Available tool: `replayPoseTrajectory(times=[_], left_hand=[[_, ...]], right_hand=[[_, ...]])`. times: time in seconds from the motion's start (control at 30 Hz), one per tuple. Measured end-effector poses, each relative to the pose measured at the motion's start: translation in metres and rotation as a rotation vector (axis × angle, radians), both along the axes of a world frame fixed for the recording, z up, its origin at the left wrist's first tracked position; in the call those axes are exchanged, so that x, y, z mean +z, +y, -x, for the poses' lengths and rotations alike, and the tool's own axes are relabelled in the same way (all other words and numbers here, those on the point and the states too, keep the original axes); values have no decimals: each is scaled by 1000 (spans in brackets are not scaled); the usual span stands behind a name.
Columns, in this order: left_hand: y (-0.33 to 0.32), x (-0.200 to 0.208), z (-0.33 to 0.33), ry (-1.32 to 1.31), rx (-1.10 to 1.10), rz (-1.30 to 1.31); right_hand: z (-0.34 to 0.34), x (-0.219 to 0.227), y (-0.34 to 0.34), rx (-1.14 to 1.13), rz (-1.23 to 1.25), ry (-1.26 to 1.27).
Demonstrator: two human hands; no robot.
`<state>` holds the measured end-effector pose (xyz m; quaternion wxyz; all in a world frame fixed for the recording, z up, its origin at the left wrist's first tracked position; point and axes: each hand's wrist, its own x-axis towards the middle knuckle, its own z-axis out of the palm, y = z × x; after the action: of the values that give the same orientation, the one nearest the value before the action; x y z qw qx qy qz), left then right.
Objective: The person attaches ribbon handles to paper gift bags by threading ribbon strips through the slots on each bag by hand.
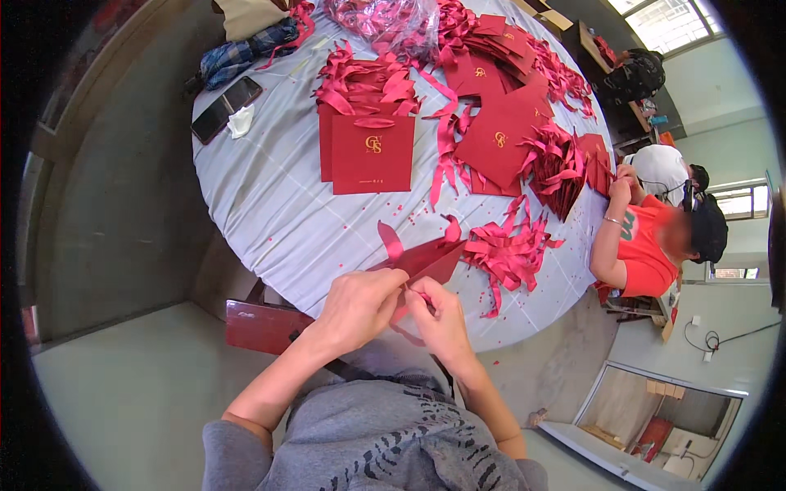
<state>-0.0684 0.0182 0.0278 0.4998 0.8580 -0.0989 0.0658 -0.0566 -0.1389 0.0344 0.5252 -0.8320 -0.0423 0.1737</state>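
At the near edge of the table, a dark red paper gift bag [435, 260] lies tilted between my hands. My left hand [360, 304] is closed, pinching the bag's near edge. Close beside it, the fingers of my right hand [440, 317] are closed on a red ribbon [403, 326], which hangs below the fingertips. Another ribbon loop [390, 240] stands up from the bag's left side. My fingertips nearly meet, and the exact spot where ribbon and bag join is hidden behind them. To the right of the bag lies a heap of loose red ribbons [509, 250].
A stack of red bags [372, 155] lies ahead on the white-covered table [278, 196]. More bags [503, 135] and a clear plastic bag [385, 24] are farther back. Phones [225, 110] and a folded umbrella [250, 53] lie far left. A person in orange [647, 254] works at the right.
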Motion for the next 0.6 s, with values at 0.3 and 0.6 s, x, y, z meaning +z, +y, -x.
replayPoseTrajectory(times=[0.3, 0.6], left_hand=[[-3, -4, 3, 78, -66, -35], [13, 6, 0, -4, -133, -119]], right_hand=[[2, -9, 8, 40, 279, -472], [3, 13, 10, -83, 288, -576]])
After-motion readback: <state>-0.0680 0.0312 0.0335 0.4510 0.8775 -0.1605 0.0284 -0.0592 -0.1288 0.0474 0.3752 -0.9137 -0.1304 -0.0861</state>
